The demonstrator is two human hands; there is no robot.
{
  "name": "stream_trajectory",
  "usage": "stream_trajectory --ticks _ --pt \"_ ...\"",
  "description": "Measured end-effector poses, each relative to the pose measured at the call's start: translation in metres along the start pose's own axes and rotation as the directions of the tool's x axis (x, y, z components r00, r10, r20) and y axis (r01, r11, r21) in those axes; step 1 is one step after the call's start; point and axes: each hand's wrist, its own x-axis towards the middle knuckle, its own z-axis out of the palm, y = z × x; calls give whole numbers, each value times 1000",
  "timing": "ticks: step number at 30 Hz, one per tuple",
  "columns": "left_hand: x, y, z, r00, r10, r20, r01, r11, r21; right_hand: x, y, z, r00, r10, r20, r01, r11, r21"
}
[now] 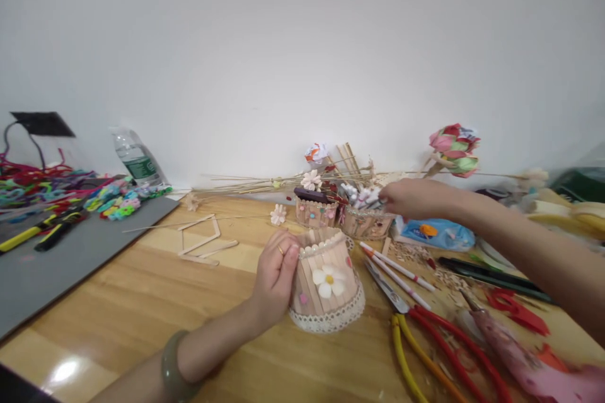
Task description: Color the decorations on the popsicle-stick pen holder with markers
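My left hand (276, 267) grips the rim of a small craft-stick pot (307, 293), thumb outside. The pot tilts above the wooden table and has a white flower, a beaded rim and lace around its base. Farther back, my right hand (401, 198) reaches over a decorated stick basket (366, 223) holding a bunch of white items (362, 195). The right fingers are bunched at those items; their tips are hidden, so what they pinch does not show. Left of that basket stands a similar small basket (316, 213) with a dark object in it.
Red-and-yellow-handled pliers (401, 308), two white markers (401, 271) and a pink glue gun (515, 346) lie at right. Behind are a blue packet (432, 234) and a paper flower (454, 151). Loose sticks (201, 236), a grey mat (94, 258) and a bottle (137, 157) are left.
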Motion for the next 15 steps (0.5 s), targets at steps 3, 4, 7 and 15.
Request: stream_trajectory --ticks 3,4,7,15 --pt "-1 -2 1 1000 -20 -12 20 1000 -8 7 -12 -12 997 -3 74 1 1000 21" --pt "-1 -2 2 999 -28 -16 28 1000 -9 7 -15 -16 998 -3 65 1 1000 18" --pt "-2 -3 2 999 -40 -23 40 999 -11 8 -20 -25 1000 21 -1 -21 1000 -8" --pt "-3 -5 3 999 -44 -31 43 998 -35 15 -14 -29 983 108 -150 -121 990 -78"
